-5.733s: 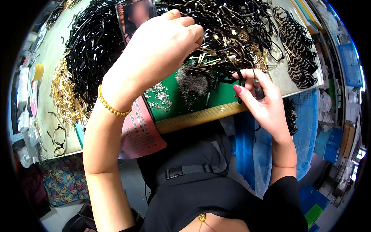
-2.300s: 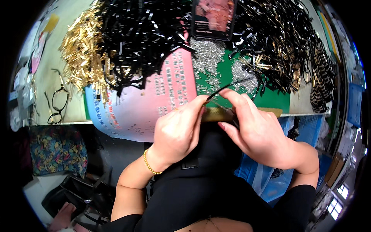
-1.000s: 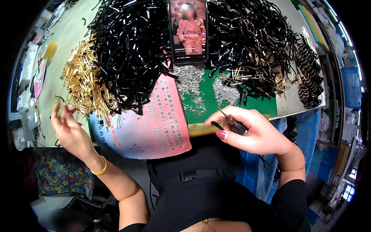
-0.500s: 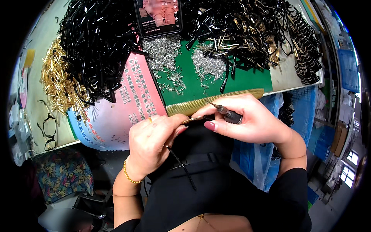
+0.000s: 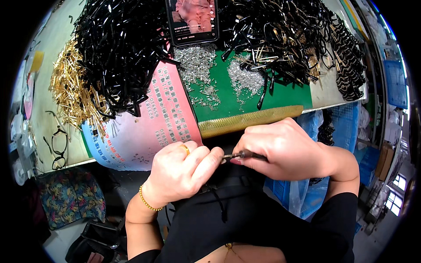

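Observation:
My left hand point(image 5: 186, 168), with a ring and a beaded bracelet, is closed in front of my waist. It pinches the end of a slim glasses temple point(image 5: 225, 158), most of which is hidden by the fingers. My right hand point(image 5: 283, 151) grips a small dark screwdriver point(image 5: 254, 155). The tool lies nearly level, and its tip meets the temple between my two hands. Beyond them, two heaps of tiny silver metal pieces point(image 5: 195, 63) point(image 5: 246, 81) rest on the green mat point(image 5: 228, 103).
Black glasses temples point(image 5: 118, 48) are piled at the far left beside gold parts point(image 5: 70, 83); more temples point(image 5: 280, 39) lie far right. A phone point(image 5: 193, 22) stands between. A gold mesh strip point(image 5: 250, 120) edges the table. Eyeglasses point(image 5: 59, 147) lie left. Blue crates point(image 5: 280, 193) stand below right.
My hands have come nearer my body. The screwdriver has swung from upright-tilted to nearly level, its tip now at the temple. The view has shifted slightly.

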The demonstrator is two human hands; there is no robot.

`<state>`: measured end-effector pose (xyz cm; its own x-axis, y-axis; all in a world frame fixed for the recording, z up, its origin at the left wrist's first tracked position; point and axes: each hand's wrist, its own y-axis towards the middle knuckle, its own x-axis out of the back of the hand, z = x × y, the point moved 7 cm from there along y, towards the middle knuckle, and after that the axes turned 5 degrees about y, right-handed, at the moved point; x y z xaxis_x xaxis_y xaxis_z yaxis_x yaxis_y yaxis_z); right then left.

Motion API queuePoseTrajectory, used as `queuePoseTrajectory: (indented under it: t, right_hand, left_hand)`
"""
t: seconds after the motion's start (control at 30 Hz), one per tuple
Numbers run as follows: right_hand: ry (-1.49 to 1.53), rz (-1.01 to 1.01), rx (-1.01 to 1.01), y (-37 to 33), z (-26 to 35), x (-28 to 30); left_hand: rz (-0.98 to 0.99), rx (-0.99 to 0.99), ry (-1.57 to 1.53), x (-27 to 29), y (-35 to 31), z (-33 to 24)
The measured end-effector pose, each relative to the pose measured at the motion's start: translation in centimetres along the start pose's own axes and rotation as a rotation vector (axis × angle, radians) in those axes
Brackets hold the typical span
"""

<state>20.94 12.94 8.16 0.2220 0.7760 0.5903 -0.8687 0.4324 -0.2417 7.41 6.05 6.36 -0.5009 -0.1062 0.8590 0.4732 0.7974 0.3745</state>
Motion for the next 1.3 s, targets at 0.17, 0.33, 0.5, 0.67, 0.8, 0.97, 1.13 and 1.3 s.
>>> queuePoseTrajectory:
  t: [0.17, 0.33, 0.5, 0.67, 0.8, 0.97, 1.13, 1.3]
  right_hand:
    - [0.281, -0.217, -0.315, -1.2, -4.4, 2.6]
    - [-0.499, -0.475, -0.165, -2.0, -6.4, 2.7]
    - [-0.518, -0.560, -0.158, -2.2, -7.1, 4.9]
    - [-0.455, -0.321, -0.214, -3.3, -5.4, 3.1]
    - [-0.431, -0.187, -0.339, -3.9, -6.3, 2.0]
    - [-0.418, -0.239, -0.305, -3.6, -6.6, 1.9]
    - [-0.421, -0.196, -0.265, -3.2, -6.5, 2.1]
    - [-0.450, -0.167, -0.248, -3.1, -6.4, 2.0]
  left_hand:
    - [0.105, 0.218, -0.174, -1.8, -2.3, 2.7]
    - [-0.098, 0.542, -0.547, -1.8, -2.0, 3.5]
    - [-0.127, 0.799, -0.884, -4.0, -0.7, 3.4]
    - [-0.133, 0.728, -0.859, -5.2, 2.5, 3.6]
    - [-0.011, 0.687, -0.908, -5.5, 3.7, 2.8]
    - [-0.004, 0.707, -0.954, -6.4, 3.2, 2.9]
    - [-0.010, 0.798, -1.054, -6.0, 1.5, 2.2]
    - [-0.087, 0.828, -1.020, -5.3, 0.2, 2.6]
